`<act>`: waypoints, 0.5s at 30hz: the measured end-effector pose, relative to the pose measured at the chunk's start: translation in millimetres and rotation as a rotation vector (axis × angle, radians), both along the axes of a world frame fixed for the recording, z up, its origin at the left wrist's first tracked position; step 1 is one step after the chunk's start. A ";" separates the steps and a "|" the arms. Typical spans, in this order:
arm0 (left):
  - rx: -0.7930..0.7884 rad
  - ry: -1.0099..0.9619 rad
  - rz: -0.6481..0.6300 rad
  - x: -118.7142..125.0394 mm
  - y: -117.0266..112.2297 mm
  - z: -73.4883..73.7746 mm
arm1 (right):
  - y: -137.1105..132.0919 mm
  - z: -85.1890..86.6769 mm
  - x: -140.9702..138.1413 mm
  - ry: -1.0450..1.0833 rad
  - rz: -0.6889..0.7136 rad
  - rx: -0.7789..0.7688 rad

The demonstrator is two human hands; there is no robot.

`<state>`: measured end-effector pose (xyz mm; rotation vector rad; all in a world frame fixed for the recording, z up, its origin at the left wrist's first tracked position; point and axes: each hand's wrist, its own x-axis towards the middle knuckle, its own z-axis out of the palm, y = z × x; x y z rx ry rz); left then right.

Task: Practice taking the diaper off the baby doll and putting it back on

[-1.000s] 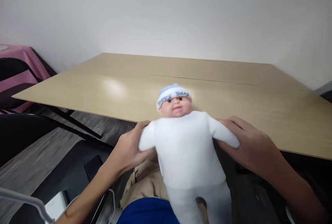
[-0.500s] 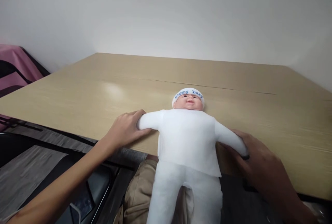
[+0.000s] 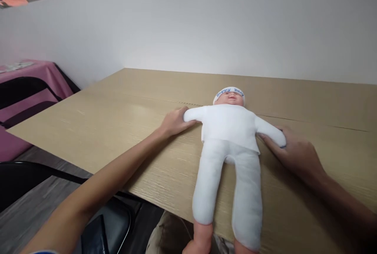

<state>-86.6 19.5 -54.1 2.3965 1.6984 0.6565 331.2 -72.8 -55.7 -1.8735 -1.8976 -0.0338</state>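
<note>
A baby doll (image 3: 231,128) in a white top and white trousers is face up over the wooden table (image 3: 118,105). It wears a white headband (image 3: 229,92) with blue "Happy Baby" lettering. My left hand (image 3: 176,121) is closed around the end of the doll's arm on the left. The doll's other arm is gripped by my right hand (image 3: 300,152), with the thumb beneath the sleeve. Both of the doll's own hands are hidden in my grip or the sleeves. Its bare feet hang at the table's near edge, partly cut off by the picture's bottom.
A white wall (image 3: 235,22) rises behind the table. Black chairs (image 3: 25,173) stand at the left, and one seat bears a dark phone-like slab (image 3: 94,236). Farther back is a table with a pink cloth (image 3: 44,73). My knee (image 3: 169,234) is below the near edge.
Both hands have moved the doll forward, farther onto the table. Its lower legs and feet have come into view. The camera view has shifted, showing more of the room at the left.
</note>
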 end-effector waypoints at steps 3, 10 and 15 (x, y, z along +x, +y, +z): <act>0.030 0.023 -0.001 5.4 37.0 -1.5 | 34.2 -4.0 0.3 0.023 -0.007 0.062; 0.123 0.081 0.019 24.8 114.7 -8.2 | 106.4 -3.5 10.2 0.014 0.036 0.112; 0.210 0.044 0.037 22.0 126.4 -24.7 | 125.9 -8.1 28.9 0.019 0.071 0.101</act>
